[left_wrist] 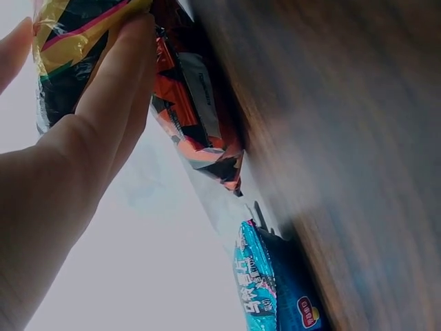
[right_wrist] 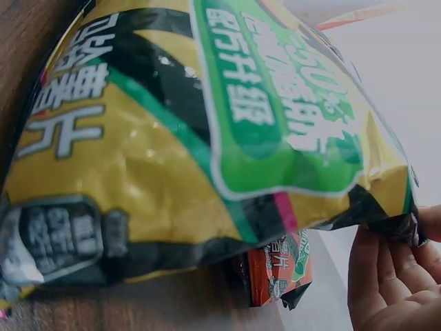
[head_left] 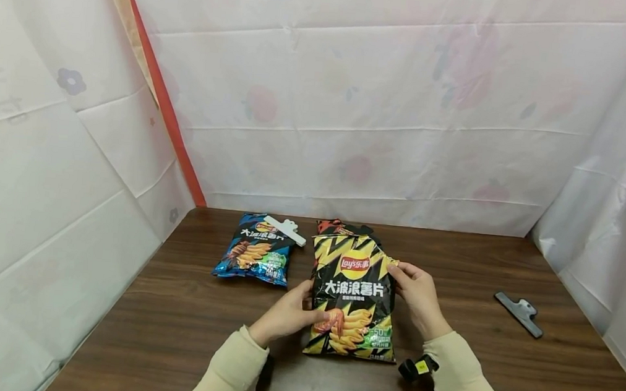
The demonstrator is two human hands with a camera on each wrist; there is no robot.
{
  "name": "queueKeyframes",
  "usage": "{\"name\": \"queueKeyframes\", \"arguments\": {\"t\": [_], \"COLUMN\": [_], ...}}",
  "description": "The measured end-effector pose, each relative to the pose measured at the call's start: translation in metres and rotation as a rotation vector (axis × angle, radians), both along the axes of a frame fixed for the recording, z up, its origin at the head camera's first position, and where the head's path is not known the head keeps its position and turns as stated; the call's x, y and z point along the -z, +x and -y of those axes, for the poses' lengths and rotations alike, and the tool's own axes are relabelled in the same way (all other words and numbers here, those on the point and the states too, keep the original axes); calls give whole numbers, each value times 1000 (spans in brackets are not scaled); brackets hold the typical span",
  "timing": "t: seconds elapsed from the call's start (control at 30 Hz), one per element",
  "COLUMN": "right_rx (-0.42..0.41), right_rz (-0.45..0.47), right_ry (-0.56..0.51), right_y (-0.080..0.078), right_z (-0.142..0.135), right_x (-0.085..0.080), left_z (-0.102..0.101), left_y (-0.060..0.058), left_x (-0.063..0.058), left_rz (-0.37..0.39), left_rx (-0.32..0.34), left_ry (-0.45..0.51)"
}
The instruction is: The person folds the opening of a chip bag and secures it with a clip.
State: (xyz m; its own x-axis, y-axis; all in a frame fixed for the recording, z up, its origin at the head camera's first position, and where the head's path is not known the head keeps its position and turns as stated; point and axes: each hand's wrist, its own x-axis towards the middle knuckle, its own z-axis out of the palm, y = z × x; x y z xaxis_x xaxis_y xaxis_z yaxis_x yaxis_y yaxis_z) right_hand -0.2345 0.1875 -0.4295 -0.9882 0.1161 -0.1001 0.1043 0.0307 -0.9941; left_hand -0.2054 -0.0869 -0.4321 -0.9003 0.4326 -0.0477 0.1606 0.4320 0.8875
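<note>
Both hands hold a black and yellow bag of Lay's potato chips (head_left: 352, 292) in front of the body, its printed front facing up. My left hand (head_left: 293, 308) grips the bag's left side, with the thumb on the front and the other fingers behind. At the upper right corner my right hand (head_left: 416, 291) pinches the edge between thumb and fingers. The right wrist view shows that corner in the fingers (right_wrist: 393, 269) and the bag's lower front filling most of the picture. Behind the held bag lies a red chip bag (head_left: 335, 226), mostly hidden in the head view.
A blue chip bag (head_left: 256, 252) lies at the back left with a white clip (head_left: 285, 231) across its top. A grey clip (head_left: 519, 313) lies on the brown table (head_left: 167, 332) at the right. White sheeting (head_left: 355, 100) hangs behind and at both sides.
</note>
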Motion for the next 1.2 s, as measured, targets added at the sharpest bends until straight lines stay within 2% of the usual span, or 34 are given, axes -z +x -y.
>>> {"name": "queueKeyframes", "arguments": {"t": [0.23, 0.63, 0.93, 1.2], "right_rx": [14, 22, 43, 47], "right_rz": [-2, -17, -45, -60], "right_ry": [-12, -55, -107, -126], "right_y": [2, 7, 10, 12], "right_z": [0, 2, 3, 4], "right_x": [-2, -4, -5, -4], "left_z": [0, 0, -4, -8], "left_y": [1, -6, -16, -28], "left_x": [-3, -8, -21, -35], "left_rz": [30, 14, 2, -60], "left_rx": [-18, -124, -169, -202], "left_ry": [56, 48, 102, 122]}}
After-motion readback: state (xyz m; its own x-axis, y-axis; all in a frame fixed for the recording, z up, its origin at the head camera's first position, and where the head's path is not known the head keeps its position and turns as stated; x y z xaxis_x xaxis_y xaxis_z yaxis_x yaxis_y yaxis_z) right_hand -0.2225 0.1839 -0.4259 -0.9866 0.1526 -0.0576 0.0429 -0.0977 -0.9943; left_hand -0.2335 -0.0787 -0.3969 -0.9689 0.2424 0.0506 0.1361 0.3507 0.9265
